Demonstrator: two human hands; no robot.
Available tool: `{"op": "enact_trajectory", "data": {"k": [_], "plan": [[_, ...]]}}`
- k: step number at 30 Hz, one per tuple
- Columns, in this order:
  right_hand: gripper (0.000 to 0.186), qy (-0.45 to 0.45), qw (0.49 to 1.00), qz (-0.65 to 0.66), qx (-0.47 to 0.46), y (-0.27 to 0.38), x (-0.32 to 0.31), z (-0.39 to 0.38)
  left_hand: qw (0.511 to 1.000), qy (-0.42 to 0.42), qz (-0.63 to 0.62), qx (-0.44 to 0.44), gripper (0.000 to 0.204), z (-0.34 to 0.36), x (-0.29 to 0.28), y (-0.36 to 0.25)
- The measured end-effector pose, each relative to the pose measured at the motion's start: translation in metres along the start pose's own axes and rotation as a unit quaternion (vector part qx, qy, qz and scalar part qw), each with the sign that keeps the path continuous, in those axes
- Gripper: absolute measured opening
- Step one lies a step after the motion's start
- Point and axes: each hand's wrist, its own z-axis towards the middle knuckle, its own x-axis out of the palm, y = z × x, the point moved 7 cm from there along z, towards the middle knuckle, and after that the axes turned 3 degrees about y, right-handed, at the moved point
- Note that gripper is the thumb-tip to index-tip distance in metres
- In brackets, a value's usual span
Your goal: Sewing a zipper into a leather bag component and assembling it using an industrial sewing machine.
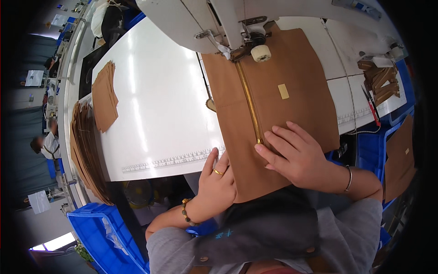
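A large brown leather-like panel [296, 118] with a gold metal zipper [248, 98] and a small gold plate [283, 91] lies on the white table. Its far end passes under the head of a sewing machine [228, 27], around the presser area. My right hand [299, 157] rests flat on the panel, fingers spread, the thumb tip beside the zipper's near end. At the panel's near left edge my left hand [216, 182] grips the material; its thumb and part of its fingers are hidden by the panel. The panel's near end hangs over the table edge.
Stacked brown pieces [105, 98] lie on the table at left, with a thicker stack [84, 150] beside them. Red-handled scissors [373, 107] and brown strips [381, 82] are at right. Blue bins [102, 233] stand at both sides. A ruler strip [173, 160] runs along the near edge.
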Motion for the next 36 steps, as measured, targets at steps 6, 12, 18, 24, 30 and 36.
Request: {"op": "enact_trajectory", "data": {"k": [6,12,18,24,30,36], "plan": [[0.052,0.008,1.0,-0.004,-0.014,0.002,0.002,-0.002,0.985,-0.098,-0.09,-0.108,0.036,0.012,-0.024,0.057],[0.051,0.015,1.0,0.004,-0.022,0.002,0.001,0.004,0.995,0.014,-0.054,-0.079,0.07,0.069,-0.006,0.059],[0.053,0.163,0.979,0.119,-0.005,-0.03,-0.008,0.023,0.997,0.01,-0.056,-0.044,0.078,0.073,-0.004,0.062],[0.076,0.026,0.999,-0.006,0.017,-0.069,-0.002,0.058,0.996,0.036,-0.077,-0.027,0.086,0.081,-0.003,0.07],[0.082,0.043,0.998,-0.051,-0.006,-0.067,-0.002,0.061,0.993,0.011,-0.111,-0.048,0.102,0.086,-0.002,0.073],[0.083,0.074,0.996,-0.058,-0.007,-0.073,-0.005,0.064,0.996,0.032,-0.075,-0.048,0.098,0.093,-0.003,0.065]]}}
